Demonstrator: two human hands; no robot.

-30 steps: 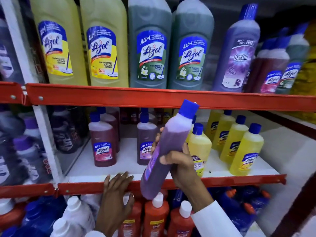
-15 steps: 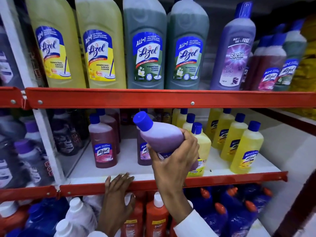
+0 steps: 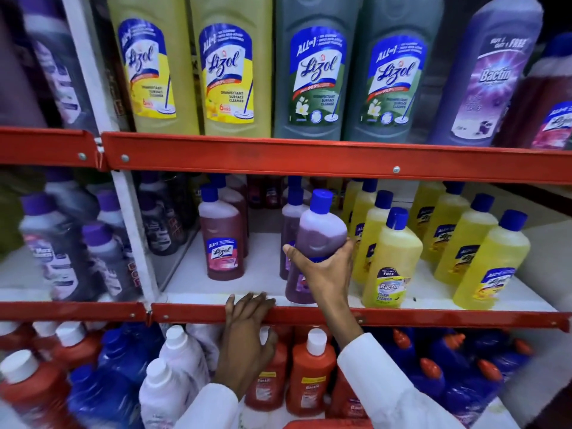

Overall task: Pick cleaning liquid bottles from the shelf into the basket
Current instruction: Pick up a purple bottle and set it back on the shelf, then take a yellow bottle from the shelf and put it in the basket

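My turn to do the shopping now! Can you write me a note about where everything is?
Right hand: gripping the purple bottle, upright, at the front of the middle shelf.
Left hand: empty, fingers resting on that shelf's red edge.
Basket: only a red rim shows at the bottom; contents hidden.
Left: carry the purple bottle down into the basket, then pick more.

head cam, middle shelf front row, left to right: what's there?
Maroon Lizol bottle → purple bottle gripped by the right hand → yellow Bactin floor cleaner → yellow Lizol bottle. Left hand rests on the red shelf edge below.
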